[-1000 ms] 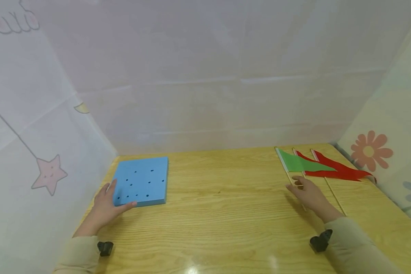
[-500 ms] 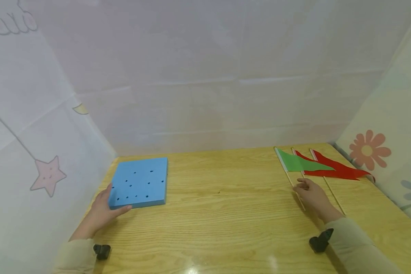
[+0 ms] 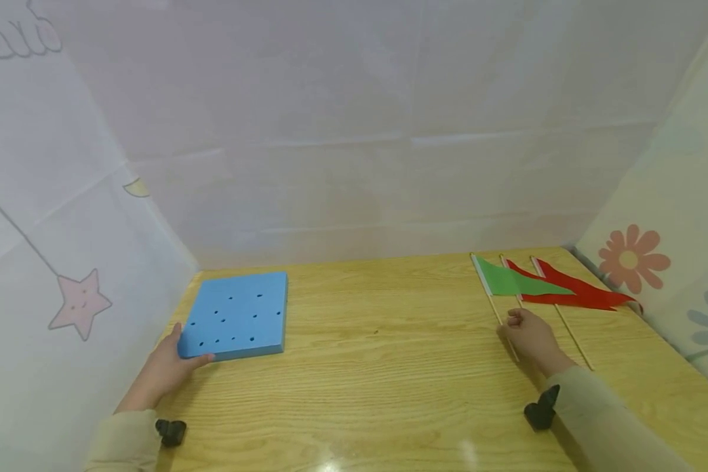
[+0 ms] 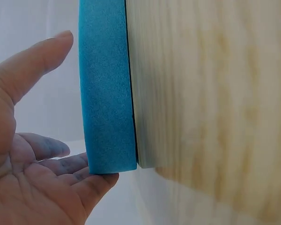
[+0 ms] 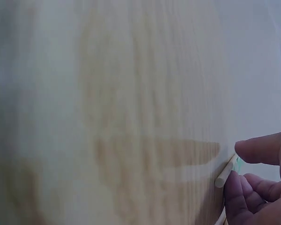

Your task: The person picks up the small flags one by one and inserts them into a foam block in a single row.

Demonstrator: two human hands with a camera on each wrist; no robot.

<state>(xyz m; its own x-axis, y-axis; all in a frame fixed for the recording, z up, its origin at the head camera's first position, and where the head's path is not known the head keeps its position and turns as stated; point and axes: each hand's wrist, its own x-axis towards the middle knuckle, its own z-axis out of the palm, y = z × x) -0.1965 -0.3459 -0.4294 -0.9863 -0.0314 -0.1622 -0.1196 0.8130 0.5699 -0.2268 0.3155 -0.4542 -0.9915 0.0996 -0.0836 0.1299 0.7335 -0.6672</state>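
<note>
At the left of the table lies a square blue foam block [image 3: 242, 308] with several small holes in its top. My left hand [image 3: 164, 368] is at its near left corner; in the left wrist view the outstretched fingers touch the block's end and the thumb stands apart from it. On the right, my right hand [image 3: 532, 337] pinches the thin wooden stick [image 5: 225, 173] of a green triangular flag [image 3: 516, 282] between thumb and fingers. Two red flags [image 3: 592, 298] lie beside and partly under the green one. The hand hides part of the middle flag's stick.
The wooden table [image 3: 366, 387] spreads between block and flags. A pale cloth wall [image 3: 342, 164] rises at its back edge, with printed cloth at both sides. The rightmost flag's stick [image 3: 573, 335] lies just right of my right hand.
My right hand has closed its fingers on the green flag's stick. My left hand has drawn back left from the block's top to its corner. The flags and block look unmoved.
</note>
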